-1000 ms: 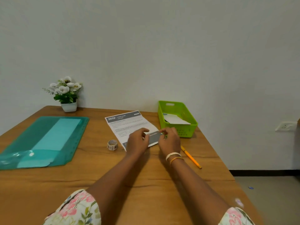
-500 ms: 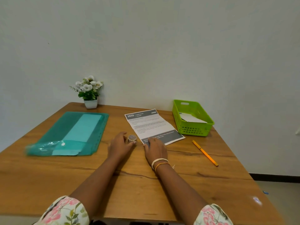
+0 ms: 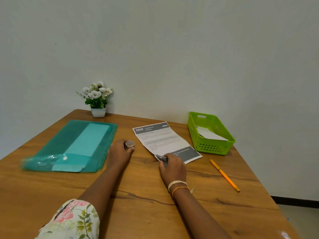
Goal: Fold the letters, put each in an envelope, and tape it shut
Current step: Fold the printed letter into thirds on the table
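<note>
A printed letter (image 3: 162, 140) with grey bands at top and bottom lies unfolded on the wooden table (image 3: 155, 213). My right hand (image 3: 172, 167) pinches its near left corner. My left hand (image 3: 120, 151) holds a small roll of tape (image 3: 129, 144) just left of the sheet. A green basket (image 3: 214, 147) at the back right holds a white envelope (image 3: 209, 134).
A teal plastic folder (image 3: 72, 145) with pale paper inside lies at the left. A white pot of flowers (image 3: 98, 100) stands by the wall. An orange pen (image 3: 224, 175) lies right of my right hand, near the table's right edge.
Both hands left the middle of the sheet. The left hand went to the tape roll and closed on it; the right hand drew back to the letter's near corner. The view shifted left.
</note>
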`<state>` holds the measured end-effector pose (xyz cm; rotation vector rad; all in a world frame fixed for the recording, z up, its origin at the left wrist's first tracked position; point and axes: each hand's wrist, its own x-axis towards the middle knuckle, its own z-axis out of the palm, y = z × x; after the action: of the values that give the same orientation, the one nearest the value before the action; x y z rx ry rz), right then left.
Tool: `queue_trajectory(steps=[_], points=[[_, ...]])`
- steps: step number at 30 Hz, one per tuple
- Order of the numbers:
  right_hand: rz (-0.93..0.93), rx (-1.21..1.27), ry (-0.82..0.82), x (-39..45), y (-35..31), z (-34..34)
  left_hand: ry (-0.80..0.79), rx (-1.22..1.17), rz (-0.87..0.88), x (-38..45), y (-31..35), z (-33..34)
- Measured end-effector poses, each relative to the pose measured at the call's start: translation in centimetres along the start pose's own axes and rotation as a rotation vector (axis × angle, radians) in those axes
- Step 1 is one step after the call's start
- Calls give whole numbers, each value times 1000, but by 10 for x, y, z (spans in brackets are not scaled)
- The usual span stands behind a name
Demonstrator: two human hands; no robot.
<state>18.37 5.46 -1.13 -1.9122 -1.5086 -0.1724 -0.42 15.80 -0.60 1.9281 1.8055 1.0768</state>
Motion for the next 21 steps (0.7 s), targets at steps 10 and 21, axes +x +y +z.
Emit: queue_trajectory(steps=[10,21], points=[[319,555,53,-1,11,-21,-32,-43,3,-20,3,-13],[74,647,-265,-50,49,-77,23,-691,-164,-62,4,-47]])
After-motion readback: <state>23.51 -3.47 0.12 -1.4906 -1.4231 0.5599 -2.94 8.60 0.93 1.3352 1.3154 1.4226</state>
